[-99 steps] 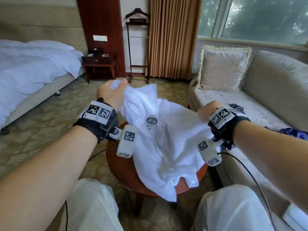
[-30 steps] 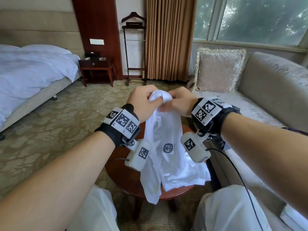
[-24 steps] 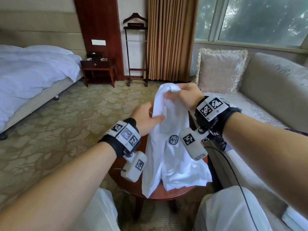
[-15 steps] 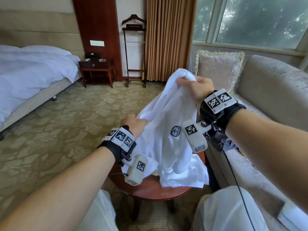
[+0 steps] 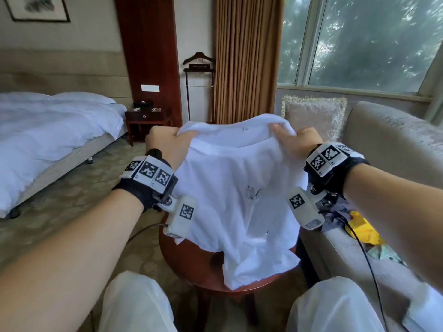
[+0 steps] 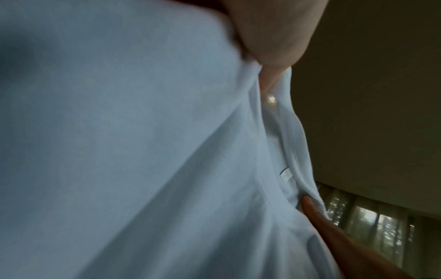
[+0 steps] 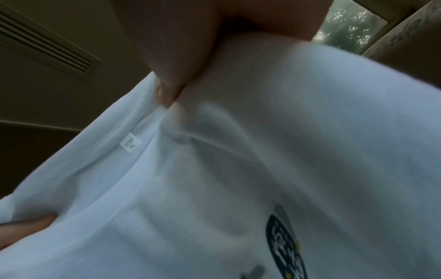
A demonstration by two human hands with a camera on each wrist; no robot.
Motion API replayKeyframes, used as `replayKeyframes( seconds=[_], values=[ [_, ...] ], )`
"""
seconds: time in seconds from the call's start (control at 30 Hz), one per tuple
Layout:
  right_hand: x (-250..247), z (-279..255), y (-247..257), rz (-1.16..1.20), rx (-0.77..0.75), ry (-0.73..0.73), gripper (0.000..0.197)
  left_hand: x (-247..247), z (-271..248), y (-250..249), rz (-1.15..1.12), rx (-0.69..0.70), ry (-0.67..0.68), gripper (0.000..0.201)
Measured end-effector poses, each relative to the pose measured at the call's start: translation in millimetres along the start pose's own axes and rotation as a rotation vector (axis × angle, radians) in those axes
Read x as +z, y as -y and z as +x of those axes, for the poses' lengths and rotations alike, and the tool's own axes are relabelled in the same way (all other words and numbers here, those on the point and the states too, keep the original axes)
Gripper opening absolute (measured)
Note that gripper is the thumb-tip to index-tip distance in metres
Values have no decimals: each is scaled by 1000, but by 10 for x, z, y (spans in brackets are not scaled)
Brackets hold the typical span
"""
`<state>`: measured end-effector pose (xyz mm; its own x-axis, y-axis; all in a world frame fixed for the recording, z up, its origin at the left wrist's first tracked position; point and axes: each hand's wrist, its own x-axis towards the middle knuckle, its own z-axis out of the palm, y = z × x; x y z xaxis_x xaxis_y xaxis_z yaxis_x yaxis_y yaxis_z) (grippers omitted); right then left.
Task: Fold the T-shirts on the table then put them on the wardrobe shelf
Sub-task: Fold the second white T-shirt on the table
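Now left hand (image 5: 165, 144) and right hand (image 5: 296, 142) grip the T-shirt (image 5: 237, 202) shoulders above the table (image 5: 191, 259).

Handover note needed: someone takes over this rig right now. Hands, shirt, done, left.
Left hand: grips the white T-shirt at its left shoulder.
Right hand: grips the right shoulder.
Shirt is held up spread by the collar; its hem rests on the round wooden table.
Done: shirt opened out.
Left: lay flat, fold, carry to the wardrobe shelf, which is not in view.
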<state>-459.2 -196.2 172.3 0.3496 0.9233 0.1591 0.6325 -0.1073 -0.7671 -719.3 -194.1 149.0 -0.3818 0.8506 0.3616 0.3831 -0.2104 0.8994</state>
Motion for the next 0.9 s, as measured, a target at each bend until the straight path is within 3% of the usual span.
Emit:
replayKeyframes(
  seconds=[0.13,0.23,0.3,0.43,0.53,0.73,0.9],
  values=[
    [-216,-203,116,143,-6,0,64,-255,-182,-420,-83,130,21,51],
    [-364,-411,214,237,-2,-9,87,-447,-338,-682,-112,170,54,46],
    [-488,-549,277,243,-38,-30,92,-581,-407,-821,-121,149,73,50],
    [-715,-703,324,262,-92,-71,63,-785,-464,-964,-48,123,88,50],
    [-756,-745,239,115,-110,-93,67,-853,-463,-877,87,173,126,62],
    [-679,-679,8,-103,-74,-24,74,-826,-381,-579,619,369,258,82],
    [-444,-508,-173,-227,9,42,77,-684,-186,-200,808,346,449,52]
  ],
)
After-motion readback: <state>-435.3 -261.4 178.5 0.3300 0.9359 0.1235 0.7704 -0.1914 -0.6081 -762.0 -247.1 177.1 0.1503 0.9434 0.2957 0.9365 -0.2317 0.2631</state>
